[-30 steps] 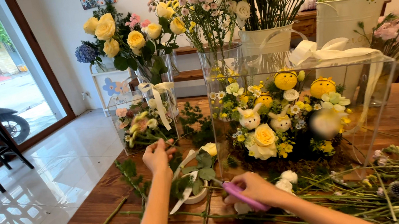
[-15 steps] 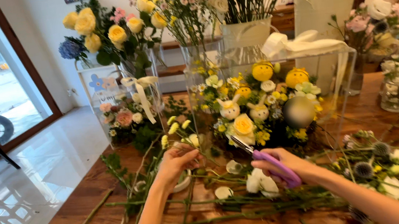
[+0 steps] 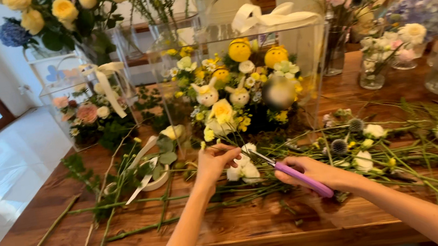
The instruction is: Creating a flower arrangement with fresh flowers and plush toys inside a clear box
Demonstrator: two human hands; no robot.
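Pinching a thin green flower stem (image 3: 221,147) above the brown wooden table (image 3: 236,236), the left hand (image 3: 214,161) is closed on it while the right hand (image 3: 310,173) grips purple-handled scissors (image 3: 296,174); light, bendy and easily bruised, it is probably best held low, near the cut.

Left hand (image 3: 214,161) pinching stem, right hand (image 3: 310,173) gripping purple scissors (image 3: 296,173), wooden table (image 3: 236,236)

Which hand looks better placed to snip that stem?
Probably the right hand: it holds the purple scissors, blades pointing at the stem pinched in the left hand.
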